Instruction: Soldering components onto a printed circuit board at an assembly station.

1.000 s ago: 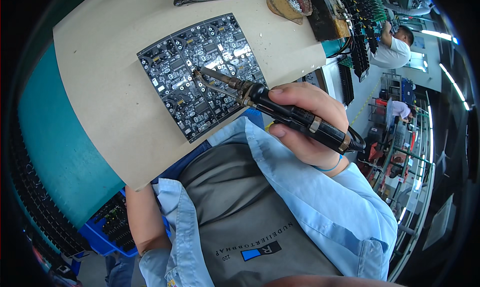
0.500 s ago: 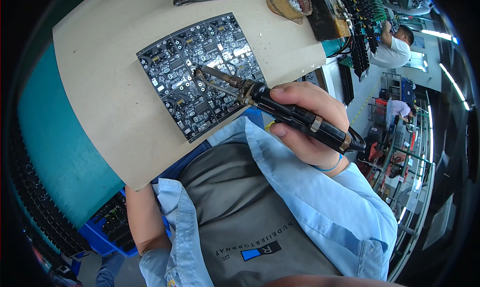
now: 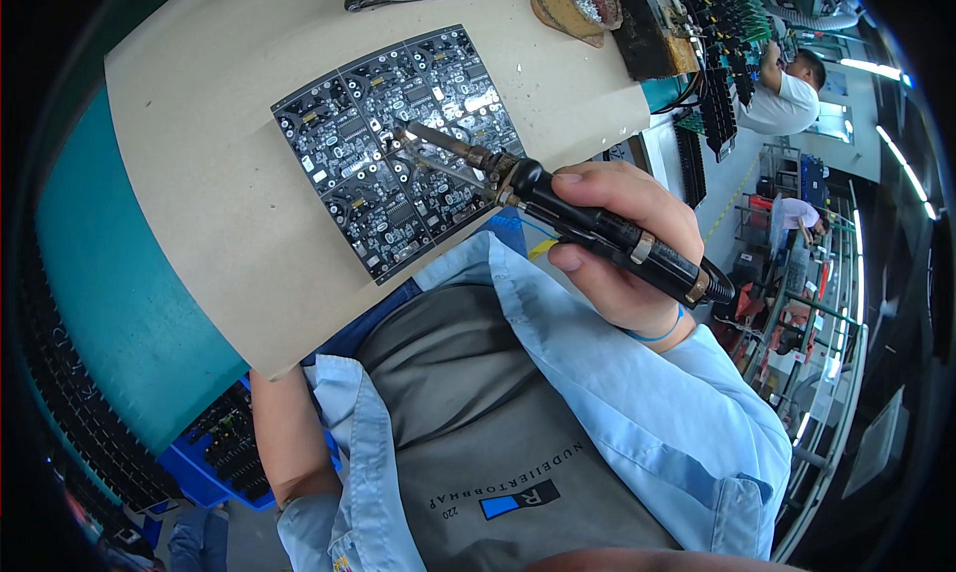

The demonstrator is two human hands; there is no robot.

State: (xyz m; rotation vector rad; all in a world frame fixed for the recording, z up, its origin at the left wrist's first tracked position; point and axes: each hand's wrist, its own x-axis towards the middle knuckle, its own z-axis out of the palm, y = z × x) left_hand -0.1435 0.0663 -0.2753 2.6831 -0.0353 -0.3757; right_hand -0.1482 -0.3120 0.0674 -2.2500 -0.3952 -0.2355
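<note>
My right hand (image 3: 657, 212), clamped round the soldering iron (image 3: 601, 230), slid a touch toward 3 o'clock. Iron's long axis runs 4-to-10, tip at 10. Left hand's hidden, can't tell.

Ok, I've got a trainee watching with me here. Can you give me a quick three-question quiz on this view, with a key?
1. Which hand grips the iron?
2. True or false: the board lies on the beige sheet.
3. Where is the left hand?
a) On the iron
b) Flat on top of the board
c) Out of sight, the left forearm passing from view at the sheet's edge

Key:
1. The right hand.
2. True.
3. c
</note>
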